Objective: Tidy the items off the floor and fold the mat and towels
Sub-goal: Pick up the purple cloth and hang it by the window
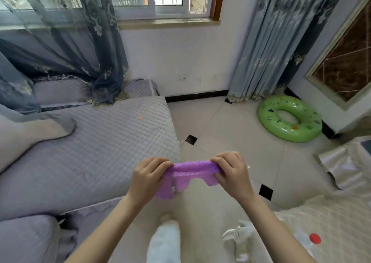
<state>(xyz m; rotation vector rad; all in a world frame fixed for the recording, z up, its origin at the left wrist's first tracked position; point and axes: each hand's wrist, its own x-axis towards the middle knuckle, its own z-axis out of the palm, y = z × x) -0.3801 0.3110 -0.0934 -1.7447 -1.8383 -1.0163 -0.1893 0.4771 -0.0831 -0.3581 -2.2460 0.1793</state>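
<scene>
Fingers (160, 163) of the left hand (147, 177) are pinching one top corner of the purple towel (190, 174), while the right hand (230, 172) is pinching the other. Between them the towel's long axis is running side to side, its lower edge drooping in mid-air over the tiled floor (230, 126); both hands are equally near. For a fold, the corners would likely need bringing together. To the left a grey quilted sofa (90, 142) is waiting; a green swim ring (289, 118) is lying by the curtain (271, 52).
</scene>
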